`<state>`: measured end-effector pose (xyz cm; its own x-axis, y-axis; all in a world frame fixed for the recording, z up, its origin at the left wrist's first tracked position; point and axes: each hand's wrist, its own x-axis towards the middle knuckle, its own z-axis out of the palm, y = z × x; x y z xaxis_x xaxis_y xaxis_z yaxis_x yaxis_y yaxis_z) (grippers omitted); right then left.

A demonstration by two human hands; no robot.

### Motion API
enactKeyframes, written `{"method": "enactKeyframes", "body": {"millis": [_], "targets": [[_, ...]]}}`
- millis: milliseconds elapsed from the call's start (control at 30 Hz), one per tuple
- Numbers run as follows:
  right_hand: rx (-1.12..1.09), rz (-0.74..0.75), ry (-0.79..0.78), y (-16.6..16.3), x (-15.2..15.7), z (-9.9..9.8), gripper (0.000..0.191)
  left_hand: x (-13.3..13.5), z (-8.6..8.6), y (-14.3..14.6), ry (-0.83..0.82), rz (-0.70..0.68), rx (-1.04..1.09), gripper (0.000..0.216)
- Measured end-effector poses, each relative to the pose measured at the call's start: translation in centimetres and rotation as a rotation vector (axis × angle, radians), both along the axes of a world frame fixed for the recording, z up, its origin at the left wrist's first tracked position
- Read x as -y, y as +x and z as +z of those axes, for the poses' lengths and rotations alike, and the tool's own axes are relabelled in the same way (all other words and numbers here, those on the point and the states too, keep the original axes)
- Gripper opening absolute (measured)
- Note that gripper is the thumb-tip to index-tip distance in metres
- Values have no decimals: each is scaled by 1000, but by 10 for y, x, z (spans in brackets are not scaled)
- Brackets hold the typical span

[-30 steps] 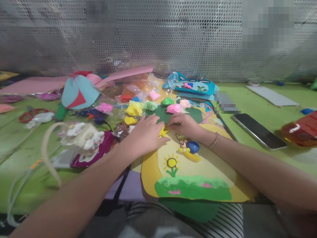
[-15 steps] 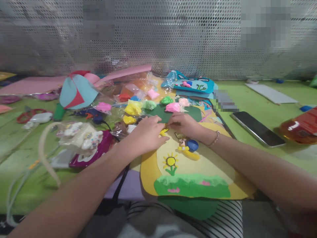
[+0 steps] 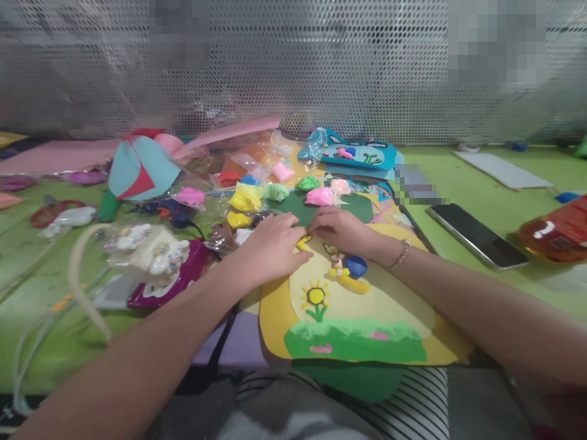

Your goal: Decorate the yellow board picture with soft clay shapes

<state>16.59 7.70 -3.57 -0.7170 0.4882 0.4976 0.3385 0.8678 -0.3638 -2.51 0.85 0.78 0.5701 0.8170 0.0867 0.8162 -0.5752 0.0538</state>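
My left hand [image 3: 270, 247] lies flat, fingers together, on the upper left of a yellow foam picture board [image 3: 273, 330]. Its fingertips touch a small yellow clay piece [image 3: 303, 242]. My right hand [image 3: 342, 229] is curled, with its fingertips pinching the same yellow clay piece from the right. On the board below are a clay figure with a blue ball [image 3: 349, 269], a clay sunflower [image 3: 315, 298] and a strip of green clay grass [image 3: 355, 342]. A bracelet is on my right wrist.
Behind the hands lie several bagged clay lumps: yellow [image 3: 246, 199], green [image 3: 308, 183], pink [image 3: 320, 197]. A phone [image 3: 477, 235] and a red packet [image 3: 557, 232] lie right. A bagged white toy [image 3: 151, 253], red scissors [image 3: 55, 211] and a blue paper fan [image 3: 142, 168] lie left. A perforated metal screen stands behind.
Both hands stay on the yellow clay piece with only slight finger shifts. The view has drifted a little upward.
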Motion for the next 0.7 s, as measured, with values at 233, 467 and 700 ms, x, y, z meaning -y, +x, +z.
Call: {"method": "enactKeyframes", "body": {"millis": [233,467,700], "targets": [[54,49,68,2,0,1,17,0,0,1,2,-1,-23,35],[106,69,104,3,-1,2,17,-1,-2,0,16,-15,-33,37],[126,72,121,4,0,3,19,-1,-3,0,22,-19,-41,36]]}}
